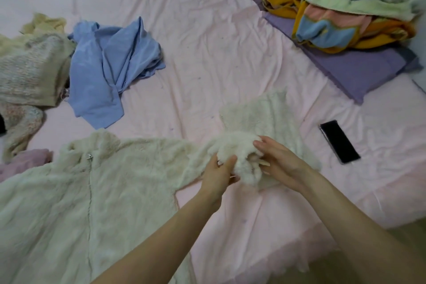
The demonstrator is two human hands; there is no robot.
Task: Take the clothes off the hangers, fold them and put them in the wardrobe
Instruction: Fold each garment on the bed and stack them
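A cream fluffy zip-up jacket [76,193] lies spread front-up on the pink bed sheet [202,57], its silver zip pull near the collar. Its sleeve [258,117] stretches out to the right. My left hand [219,174] grips a bunched part of that sleeve from the left. My right hand [276,160] holds the same bunch from the right, fingers curled into the fur. A blue garment [110,64] lies crumpled at the upper left, with a beige knit sweater [30,71] beside it. No hanger shows.
A black phone [340,142] lies on the sheet right of my hands. A purple pillow [359,69] bears a heap of coloured blankets [345,7] at the upper right. A pink garment [25,161] peeks out at the left edge.
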